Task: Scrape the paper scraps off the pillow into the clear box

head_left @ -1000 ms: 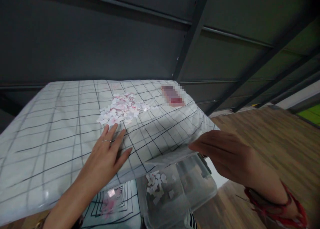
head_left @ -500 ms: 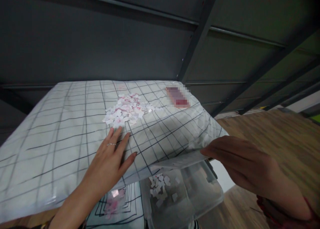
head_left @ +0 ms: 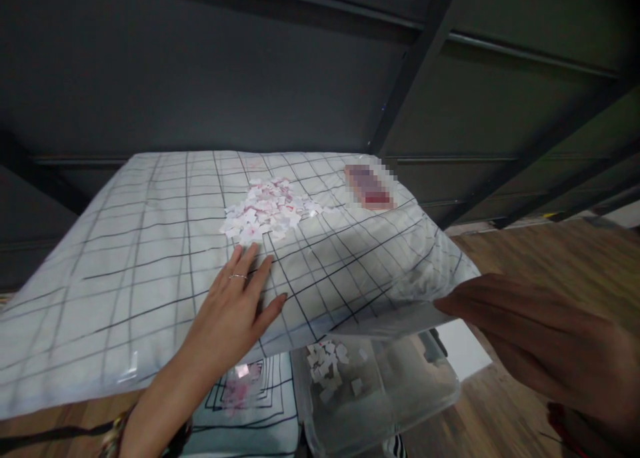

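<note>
Pinching plastic sheet (head_left: 400, 317) by front edge: right hand (head_left: 540, 348), fingers together. Left hand (head_left: 240, 305) flat on checked tabletop (head_left: 155, 245), fingers spread; paper scraps (head_left: 267, 210) heaped just beyond, at one o'clock. Clear bin (head_left: 413, 398) at four o'clock.

tablecloth (head_left: 150, 245): white, dark grid | scraps (head_left: 265, 211): white, pink | wall (head_left: 225, 78): dark grey

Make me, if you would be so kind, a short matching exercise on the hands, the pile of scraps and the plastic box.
Things
1. left hand
2. right hand
3. pile of scraps
4. plastic box

Places and states
A. below the near edge of the checked cover
B. holding the cover's edge
C. on the cover, just beyond the left hand
D. fingers spread, wearing a ring

Pairs: 1-D, 2-B, 3-C, 4-A
</note>
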`<state>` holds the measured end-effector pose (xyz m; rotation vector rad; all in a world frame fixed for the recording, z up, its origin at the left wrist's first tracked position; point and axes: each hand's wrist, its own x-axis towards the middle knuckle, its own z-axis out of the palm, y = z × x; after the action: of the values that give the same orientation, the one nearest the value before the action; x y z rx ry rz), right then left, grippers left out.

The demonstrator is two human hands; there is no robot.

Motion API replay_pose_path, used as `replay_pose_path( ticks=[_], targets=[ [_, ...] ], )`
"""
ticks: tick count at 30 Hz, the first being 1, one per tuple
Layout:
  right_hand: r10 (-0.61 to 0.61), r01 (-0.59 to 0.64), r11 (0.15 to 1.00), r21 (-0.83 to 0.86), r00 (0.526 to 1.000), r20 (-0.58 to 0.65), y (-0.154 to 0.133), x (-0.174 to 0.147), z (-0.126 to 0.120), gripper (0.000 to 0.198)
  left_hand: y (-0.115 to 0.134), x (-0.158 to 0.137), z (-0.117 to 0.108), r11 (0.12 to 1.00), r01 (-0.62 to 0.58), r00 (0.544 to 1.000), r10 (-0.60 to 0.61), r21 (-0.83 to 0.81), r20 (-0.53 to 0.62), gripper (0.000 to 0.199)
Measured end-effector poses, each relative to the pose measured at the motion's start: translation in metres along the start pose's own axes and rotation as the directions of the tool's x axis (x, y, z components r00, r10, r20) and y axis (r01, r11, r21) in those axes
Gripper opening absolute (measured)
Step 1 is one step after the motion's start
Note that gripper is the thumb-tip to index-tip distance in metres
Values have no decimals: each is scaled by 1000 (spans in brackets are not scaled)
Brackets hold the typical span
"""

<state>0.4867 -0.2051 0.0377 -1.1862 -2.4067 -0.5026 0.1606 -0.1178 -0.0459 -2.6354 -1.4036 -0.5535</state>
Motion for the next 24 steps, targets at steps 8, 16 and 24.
replay_pose_path(
  ticks=[8,16,24],
  targets=[
    [-42,33,989,-146,997,-62,5,21,4,33,2,0,-1,999,32,999,-32,-27,7,55],
    [-38,35,989,-143,999,-21,-9,41,12,34,0,0,-1,996,78,997,-78,-44,9,58],
    [47,-45,956,-291,999,-2,-18,41,1,33,-15,-11,-1,991,103,995,-102,-83,8,60]
  ],
)
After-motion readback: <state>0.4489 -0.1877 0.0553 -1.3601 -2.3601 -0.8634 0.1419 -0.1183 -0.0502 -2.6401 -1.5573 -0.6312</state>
